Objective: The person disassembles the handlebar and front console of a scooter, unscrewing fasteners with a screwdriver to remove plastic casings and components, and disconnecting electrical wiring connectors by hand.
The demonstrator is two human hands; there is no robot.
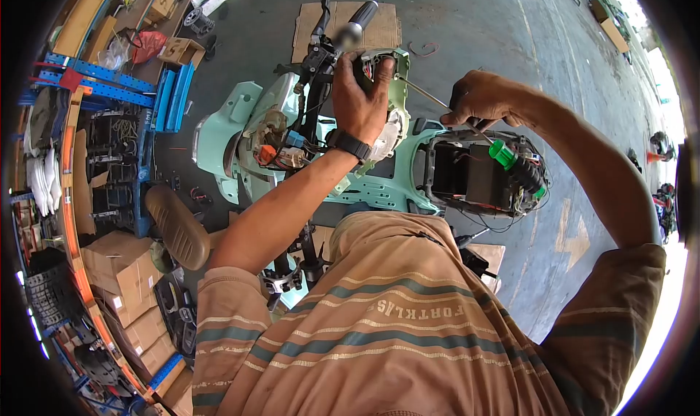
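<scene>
panel [400,104]: pale green, curved; left hand [361,99] seemingly grips it, right hand [483,99] clasps screwdriver [426,94].

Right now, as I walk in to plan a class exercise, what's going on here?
A person is working on a green scooter. The left hand grips a pale green panel by the handlebar. The right hand holds a long tool, its tip at the panel's edge; whether it touches is unclear. The scooter's rear bay stands open.
</scene>
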